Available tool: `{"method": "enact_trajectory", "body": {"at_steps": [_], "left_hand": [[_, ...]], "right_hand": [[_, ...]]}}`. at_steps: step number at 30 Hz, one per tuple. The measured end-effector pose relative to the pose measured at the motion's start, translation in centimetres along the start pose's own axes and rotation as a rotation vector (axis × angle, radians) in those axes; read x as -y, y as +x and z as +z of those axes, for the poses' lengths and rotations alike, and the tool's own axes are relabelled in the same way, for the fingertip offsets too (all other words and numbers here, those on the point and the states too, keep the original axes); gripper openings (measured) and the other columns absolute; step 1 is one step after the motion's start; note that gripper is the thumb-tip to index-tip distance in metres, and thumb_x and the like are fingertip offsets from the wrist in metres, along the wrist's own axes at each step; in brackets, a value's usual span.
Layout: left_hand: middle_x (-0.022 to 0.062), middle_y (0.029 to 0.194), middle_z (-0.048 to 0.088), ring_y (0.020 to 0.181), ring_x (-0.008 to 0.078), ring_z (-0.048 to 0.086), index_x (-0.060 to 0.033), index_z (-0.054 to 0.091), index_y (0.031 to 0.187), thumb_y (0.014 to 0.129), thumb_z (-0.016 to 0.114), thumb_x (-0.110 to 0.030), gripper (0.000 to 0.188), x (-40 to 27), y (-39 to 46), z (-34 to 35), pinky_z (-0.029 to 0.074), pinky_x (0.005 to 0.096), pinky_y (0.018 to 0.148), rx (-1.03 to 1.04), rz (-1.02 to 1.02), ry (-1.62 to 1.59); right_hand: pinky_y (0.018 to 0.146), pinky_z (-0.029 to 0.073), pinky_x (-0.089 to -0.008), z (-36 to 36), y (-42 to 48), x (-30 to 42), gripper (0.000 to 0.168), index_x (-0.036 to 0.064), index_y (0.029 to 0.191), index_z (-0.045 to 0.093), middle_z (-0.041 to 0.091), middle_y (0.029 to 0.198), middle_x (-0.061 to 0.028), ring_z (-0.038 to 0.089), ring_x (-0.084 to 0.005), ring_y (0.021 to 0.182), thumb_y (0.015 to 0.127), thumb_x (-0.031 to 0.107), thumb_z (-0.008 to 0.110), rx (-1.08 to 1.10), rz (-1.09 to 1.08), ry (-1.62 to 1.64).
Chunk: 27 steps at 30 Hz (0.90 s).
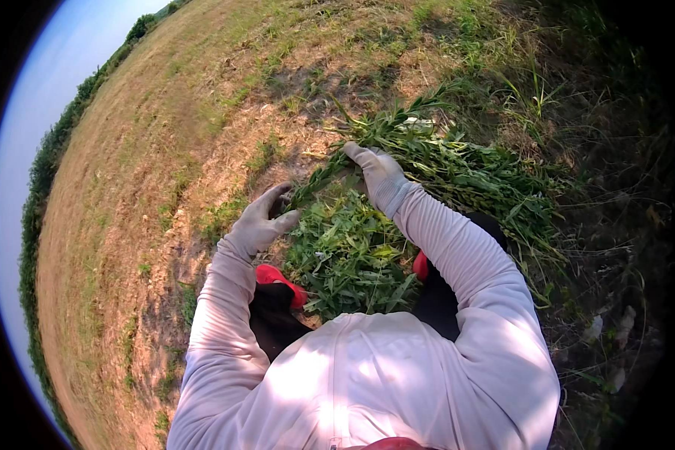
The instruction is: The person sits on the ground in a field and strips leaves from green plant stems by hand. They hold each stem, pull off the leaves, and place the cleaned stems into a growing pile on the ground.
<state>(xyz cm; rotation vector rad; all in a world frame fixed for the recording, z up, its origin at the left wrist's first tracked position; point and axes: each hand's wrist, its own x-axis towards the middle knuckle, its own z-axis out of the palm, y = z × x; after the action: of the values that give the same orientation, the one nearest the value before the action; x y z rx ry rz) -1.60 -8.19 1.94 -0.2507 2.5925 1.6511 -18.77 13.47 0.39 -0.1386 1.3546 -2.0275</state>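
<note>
Both hands wear pale, soiled work gloves. My right hand [376,171] is closed around a long leafy green stalk [326,175], which slants up to the right beyond it. Near that stalk's lower left end is my left hand [262,219], its thumb and fingers curved apart; whether they touch the stalk is hard to tell. A pile of loose green leaves [351,253] lies on the ground between my feet. Just right of my right hand lies a heap of cut leafy stalks [478,174], partly hidden by my right forearm.
A red shoe [281,281] is on the ground left of the leaves, another red shoe [421,265] on the right. Dry grassy ground [146,185] stretches left to a row of green bushes [39,180]. Shaded weeds and dry stems [602,236] are at the right.
</note>
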Motion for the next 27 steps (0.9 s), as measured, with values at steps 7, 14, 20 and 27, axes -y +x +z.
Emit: {"method": "enact_trajectory", "body": {"at_steps": [7,14,20,27], "left_hand": [[0.0239,0.126,0.059,0.115,0.0367,0.06,-0.0034,0.039,0.147,0.094,0.064,-0.031,0.064,-0.2,2.5,2.9,0.049,0.041,0.098,-0.188,0.26,0.514],[0.0256,0.118,0.062,0.109,0.0394,0.062,-0.0044,0.041,0.145,0.097,0.057,-0.039,0.061,-1.1,1.5,1.5,0.049,0.0435,0.094,-0.377,0.211,0.54],[0.0247,0.117,0.062,0.108,0.0394,0.062,-0.0049,0.04,0.145,0.097,0.055,-0.038,0.06,-0.4,1.2,1.9,0.049,0.0453,0.093,-0.358,0.192,0.61],[0.0245,0.113,0.063,0.106,0.0401,0.062,-0.0023,0.044,0.141,0.094,0.064,-0.029,0.057,-1.1,0.9,2.5,0.05,0.045,0.091,-0.386,0.189,0.601]], "right_hand": [[0.068,0.058,-0.0324,4.0,-1.3,-2.7,0.039,0.009,0.12,0.058,0.069,0.1,-0.004,0.071,-0.0177,0.081,0.091,0.031,0.072,0.197,0.072,0.039],[0.061,0.057,-0.029,2.1,-1.9,1.5,0.055,0.012,0.126,0.052,0.062,0.11,-0.0047,0.067,-0.0185,0.086,0.09,0.048,0.071,-0.013,-0.046,0.25],[0.06,0.052,-0.0227,1.1,-0.1,3.1,0.067,0.006,0.127,0.047,0.06,0.101,-0.0042,0.066,-0.0138,0.077,0.092,0.061,0.06,-0.125,-0.17,0.047],[0.039,0.033,-0.0236,2.2,0.9,-0.3,0.029,0.008,0.094,0.061,0.048,0.062,0.0024,0.04,-0.0076,0.044,0.104,0.033,0.049,-0.107,-0.138,-0.191]]}}
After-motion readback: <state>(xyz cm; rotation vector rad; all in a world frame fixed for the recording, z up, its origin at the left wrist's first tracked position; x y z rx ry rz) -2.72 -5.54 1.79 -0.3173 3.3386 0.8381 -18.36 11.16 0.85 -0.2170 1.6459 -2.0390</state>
